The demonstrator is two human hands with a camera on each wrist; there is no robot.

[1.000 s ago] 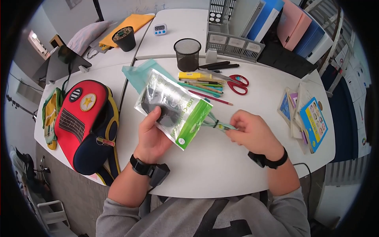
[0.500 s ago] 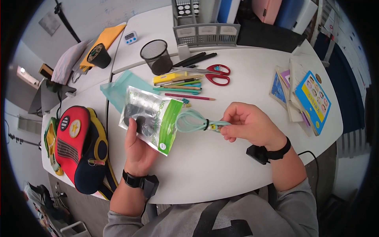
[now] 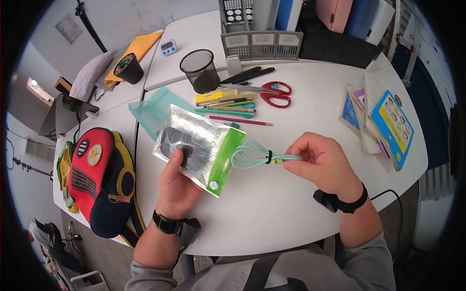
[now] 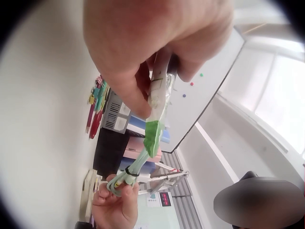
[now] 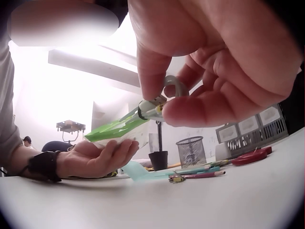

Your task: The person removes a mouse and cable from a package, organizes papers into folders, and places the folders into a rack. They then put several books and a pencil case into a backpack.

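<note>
My left hand [image 3: 178, 191] holds a silver and green plastic pouch [image 3: 203, 145] marked USB-C, its thumb on the front over a dark patch and its fingers behind. On the right, my right hand [image 3: 321, 164] pinches one end of a coiled mint-green USB cable [image 3: 246, 156]. A black tie [image 3: 269, 156] binds the coil near the fingertips. The loops lie at the pouch's green end, overlapping its edge in the head view. In the right wrist view, thumb and finger close on the cable [image 5: 176, 88] beside a metal plug [image 5: 156, 100].
Pencils [image 3: 240, 120], a yellow box [image 3: 213, 96], red-handled scissors [image 3: 276, 99] and a mesh cup [image 3: 200, 72] stand beyond the hands. A teal pouch [image 3: 153, 109] lies behind the packet. A red backpack [image 3: 92, 169] is at left, books [image 3: 393, 128] at right.
My right hand has drawn away from the pouch, and the cable's loops, mostly hidden before, now show outside its green end. The head view has also shifted.
</note>
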